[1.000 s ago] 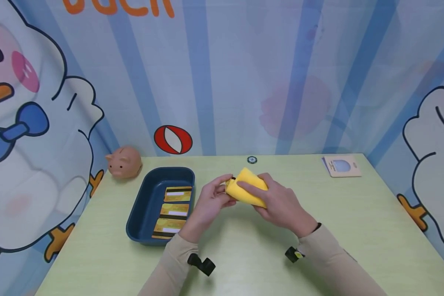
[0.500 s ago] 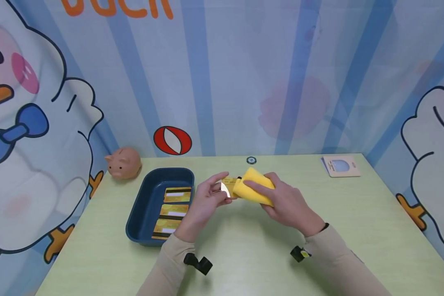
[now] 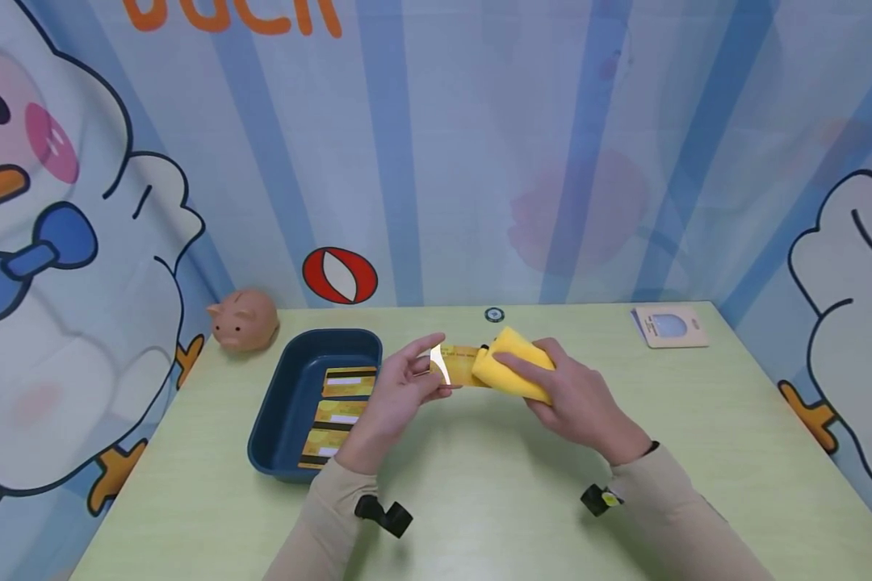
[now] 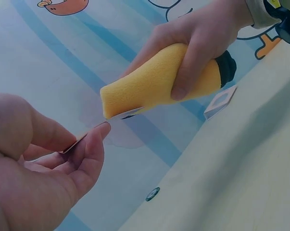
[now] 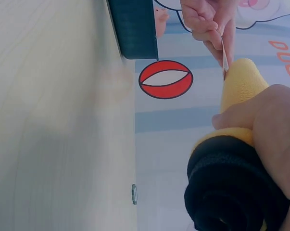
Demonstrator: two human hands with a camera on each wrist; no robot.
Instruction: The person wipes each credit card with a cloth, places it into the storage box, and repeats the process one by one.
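My left hand (image 3: pixel 400 383) pinches one edge of a shiny gold card (image 3: pixel 462 365) between thumb and fingers, above the table. The right hand (image 3: pixel 570 391) grips a yellow rolled cloth (image 3: pixel 512 367), whose fuzzy surface and black end (image 5: pixel 231 187) show in the right wrist view. The cloth's tip lies over the card's right end and hides it. In the left wrist view a pale edge of the card (image 4: pixel 126 113) shows under the yellow cloth. Three similar gold cards (image 3: pixel 337 415) lie in the dark blue tray (image 3: pixel 276 420), left of my left hand.
A pink piggy bank (image 3: pixel 244 321) stands behind the tray. At the table's back edge lies a small round chip (image 3: pixel 494 315). A pale pink booklet or packet (image 3: pixel 671 326) lies at the back right. A printed curtain (image 3: pixel 450 161) rises behind the table.
My right hand has slid to the right with the cloth, so more of the gold card shows. The left hand, still holding the card, has shifted slightly left.
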